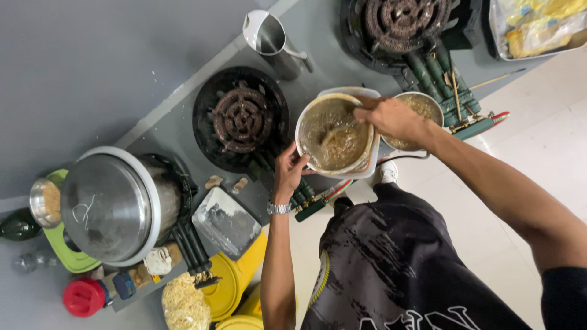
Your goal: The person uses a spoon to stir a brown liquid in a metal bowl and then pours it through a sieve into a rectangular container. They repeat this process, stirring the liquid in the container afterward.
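Note:
A white round strainer-like bowl [304, 125] holding brown liquid and pulp sits over a white container, held above the floor in front of me. My left hand [288, 170] grips its near rim from below. My right hand [391, 117] reaches in over the far rim and holds a utensil that dips into the brown mash; most of the utensil is hidden. Just behind my right hand stands a small metal bowl [428, 105] with more of the brownish mix.
Two black gas burners [241, 119] [400, 21] stand on the grey counter, with a metal jug [269, 36] between them. A large lidded steel pot [110, 205] is at left. A metal tray [225, 221], yellow containers [235, 278], noodles [183, 302] and a red cap [84, 297] lie below.

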`<action>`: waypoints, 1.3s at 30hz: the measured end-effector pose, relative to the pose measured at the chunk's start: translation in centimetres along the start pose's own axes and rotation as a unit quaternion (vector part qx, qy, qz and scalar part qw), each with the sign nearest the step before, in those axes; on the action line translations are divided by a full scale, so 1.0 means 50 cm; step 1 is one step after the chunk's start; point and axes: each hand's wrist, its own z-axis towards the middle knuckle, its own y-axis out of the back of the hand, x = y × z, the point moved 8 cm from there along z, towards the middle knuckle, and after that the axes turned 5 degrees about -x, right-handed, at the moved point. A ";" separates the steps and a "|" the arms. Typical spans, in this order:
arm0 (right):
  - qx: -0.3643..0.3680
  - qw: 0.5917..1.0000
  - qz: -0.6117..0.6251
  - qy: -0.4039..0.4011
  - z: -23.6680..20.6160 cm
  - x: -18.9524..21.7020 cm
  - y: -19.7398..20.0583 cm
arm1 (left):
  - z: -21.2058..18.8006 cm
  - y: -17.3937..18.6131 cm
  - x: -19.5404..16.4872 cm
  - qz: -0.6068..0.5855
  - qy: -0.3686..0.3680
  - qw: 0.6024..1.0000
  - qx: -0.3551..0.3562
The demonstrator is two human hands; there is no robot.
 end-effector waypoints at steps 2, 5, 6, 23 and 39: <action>-0.070 0.996 -0.009 0.059 0.014 0.018 0.029 | -0.001 -0.001 -0.004 0.011 -0.003 1.000 -0.005; -0.073 0.988 -0.127 0.054 0.021 0.000 0.033 | -0.006 -0.002 -0.012 0.020 -0.017 1.000 -0.001; -0.048 0.988 -0.143 0.041 0.015 -0.012 0.022 | -0.007 -0.001 -0.011 0.020 -0.017 1.000 -0.004; -0.063 0.981 0.030 -0.179 -0.116 0.055 -0.149 | 0.018 -0.016 0.039 -0.026 -0.035 0.992 -0.116; -0.104 0.943 0.213 -0.232 -0.152 0.040 -0.174 | 0.016 -0.080 0.058 0.013 -0.041 0.982 -0.184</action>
